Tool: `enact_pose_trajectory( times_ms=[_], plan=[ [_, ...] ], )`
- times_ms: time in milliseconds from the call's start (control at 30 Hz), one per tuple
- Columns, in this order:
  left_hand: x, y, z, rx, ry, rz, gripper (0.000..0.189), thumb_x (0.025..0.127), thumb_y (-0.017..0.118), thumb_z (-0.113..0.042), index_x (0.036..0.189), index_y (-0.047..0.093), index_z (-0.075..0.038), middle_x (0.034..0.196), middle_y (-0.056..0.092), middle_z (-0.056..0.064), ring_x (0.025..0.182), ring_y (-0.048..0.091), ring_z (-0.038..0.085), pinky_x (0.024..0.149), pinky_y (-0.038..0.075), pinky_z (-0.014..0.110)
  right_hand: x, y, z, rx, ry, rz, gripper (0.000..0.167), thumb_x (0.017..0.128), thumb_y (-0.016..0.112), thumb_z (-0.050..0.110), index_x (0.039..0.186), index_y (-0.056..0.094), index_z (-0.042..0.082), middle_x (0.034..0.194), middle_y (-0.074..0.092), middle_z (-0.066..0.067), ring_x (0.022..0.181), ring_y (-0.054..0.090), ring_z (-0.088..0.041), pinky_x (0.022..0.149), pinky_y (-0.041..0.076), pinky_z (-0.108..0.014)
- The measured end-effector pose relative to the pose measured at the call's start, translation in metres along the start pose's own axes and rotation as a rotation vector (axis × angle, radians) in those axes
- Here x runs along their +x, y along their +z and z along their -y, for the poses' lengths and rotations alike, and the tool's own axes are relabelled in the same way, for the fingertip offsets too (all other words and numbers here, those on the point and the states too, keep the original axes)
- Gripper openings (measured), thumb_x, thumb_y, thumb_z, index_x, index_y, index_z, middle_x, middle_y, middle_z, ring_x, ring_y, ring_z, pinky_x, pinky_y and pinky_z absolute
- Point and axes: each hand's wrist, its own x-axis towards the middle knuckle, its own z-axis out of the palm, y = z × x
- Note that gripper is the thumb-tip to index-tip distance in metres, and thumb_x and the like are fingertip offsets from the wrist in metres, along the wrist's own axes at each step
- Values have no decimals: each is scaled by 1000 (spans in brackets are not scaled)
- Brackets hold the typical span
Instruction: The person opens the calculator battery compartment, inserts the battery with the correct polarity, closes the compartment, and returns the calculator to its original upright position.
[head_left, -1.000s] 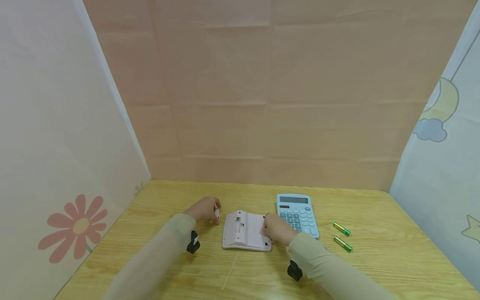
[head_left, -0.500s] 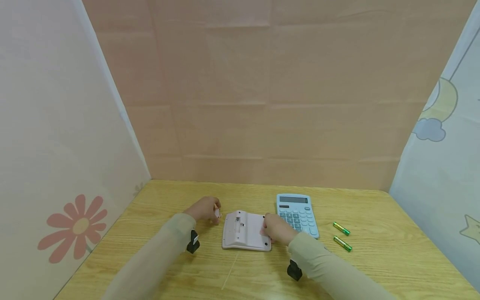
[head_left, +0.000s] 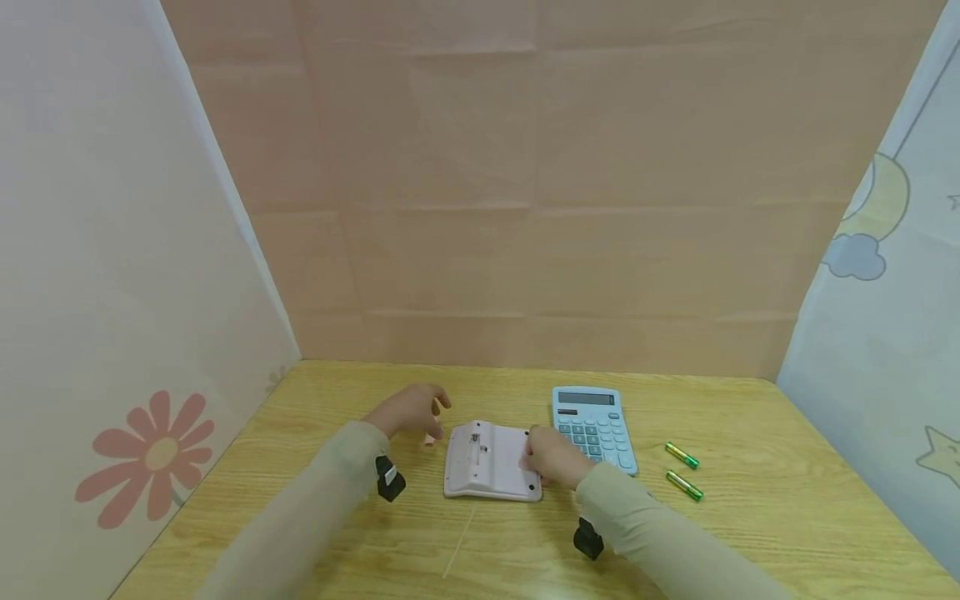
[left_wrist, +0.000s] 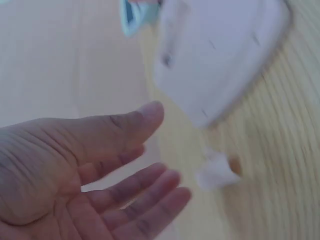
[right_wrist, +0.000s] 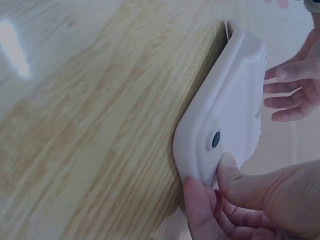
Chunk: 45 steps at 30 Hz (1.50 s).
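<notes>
A pale pink calculator (head_left: 504, 479) lies face down on the wooden table, its battery compartment (head_left: 476, 451) uncovered. My right hand (head_left: 555, 457) grips its right edge; in the right wrist view the thumb (right_wrist: 240, 185) presses on the back and the fingers curl beneath the rim. Left of the calculator, my left hand (head_left: 408, 408) hovers with its fingers spread, holding nothing. Just below its fingertips a small pale pink battery cover (left_wrist: 217, 172) rests on the table, blurred in the left wrist view and partly hidden by the hand in the head view.
A light blue calculator (head_left: 587, 399) lies face up behind my right hand. Two green and gold batteries (head_left: 682, 455) lie to the right on the table (head_left: 795, 500). Papered walls (head_left: 525, 208) stand at the back and both sides.
My left hand has let go of the battery cover, opened its fingers and lifted slightly. The cover now lies on the table. My right hand and the pink calculator stay put.
</notes>
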Motion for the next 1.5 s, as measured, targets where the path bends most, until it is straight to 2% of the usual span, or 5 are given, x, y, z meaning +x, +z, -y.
enact_pose_trajectory(
  times_ms=[267, 367, 533, 900, 1500],
  plan=[
    [-20, 16, -27, -1, -72, 154, 40, 74, 83, -7, 106, 59, -3, 84, 59, 4, 69, 57, 15, 64, 49, 29, -1, -3, -1, 23, 0, 3, 15, 91, 66, 8, 80, 58, 3, 68, 54, -6, 49, 48, -12, 48, 42, -22],
    [-24, 25, -27, 4, -112, 160, 33, 73, 83, -5, 95, 59, -2, 79, 59, 3, 66, 56, 14, 62, 48, 27, -1, -3, -2, 23, 4, 4, 15, 91, 66, 8, 81, 58, 3, 67, 54, -6, 49, 48, -12, 49, 43, -22],
    [-26, 36, -24, 7, -84, 163, 25, 71, 83, -6, 79, 60, -5, 69, 60, 3, 61, 53, 13, 57, 41, 24, -1, -3, -4, 25, 9, 11, 15, 92, 66, 8, 81, 57, 3, 65, 53, -5, 48, 48, -11, 49, 43, -22],
    [-30, 37, -27, -112, -111, 182, 36, 75, 84, -13, 98, 59, -2, 72, 62, 8, 64, 59, 19, 62, 44, 28, 1, -2, -5, 39, 3, 1, 15, 91, 66, 8, 81, 57, 3, 68, 55, -6, 50, 50, -13, 49, 45, -23],
    [-31, 39, -36, -25, -143, 194, 47, 75, 84, -33, 96, 60, 1, 75, 61, 8, 61, 55, 16, 62, 44, 28, -2, -3, -1, 22, 10, 3, 14, 92, 65, 8, 81, 57, 3, 66, 55, -6, 50, 49, -12, 49, 40, -22]
  ],
)
